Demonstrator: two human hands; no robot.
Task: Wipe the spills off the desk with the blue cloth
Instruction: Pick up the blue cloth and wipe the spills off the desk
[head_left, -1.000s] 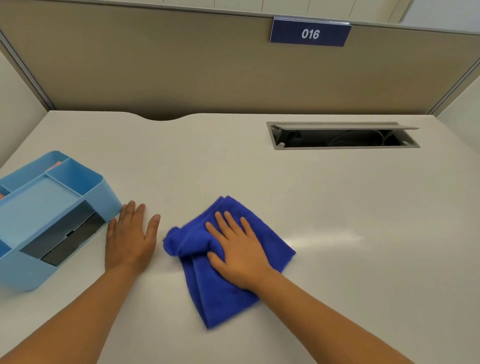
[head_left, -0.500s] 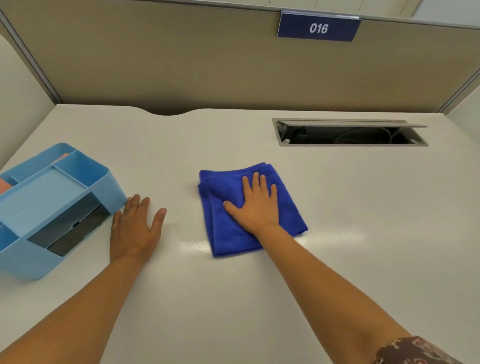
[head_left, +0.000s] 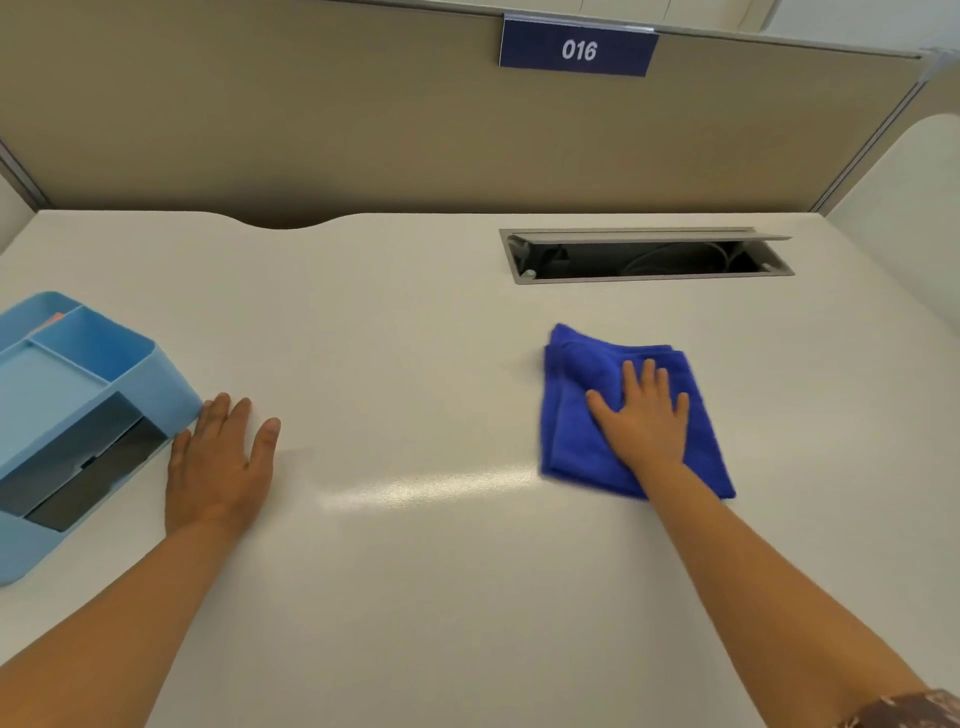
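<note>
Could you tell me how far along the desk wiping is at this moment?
Midway, it seems. Done: no spill shows on the desk; only a glossy streak lies near its middle. In hand: the right hand presses flat on the folded blue cloth, right of centre; the left hand rests flat beside the blue organizer. Left: possibly the right edge.

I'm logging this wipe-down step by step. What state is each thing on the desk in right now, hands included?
blue cloth: folded, flat on the desk, pressed under the right hand
right hand: open, palm down on the cloth
left hand: open, flat on the desk, fingertips at the organizer's corner
blue organizer: upright, mostly empty compartments
cable hatch: lid open, cables visible inside
desk: no spill visible
</note>
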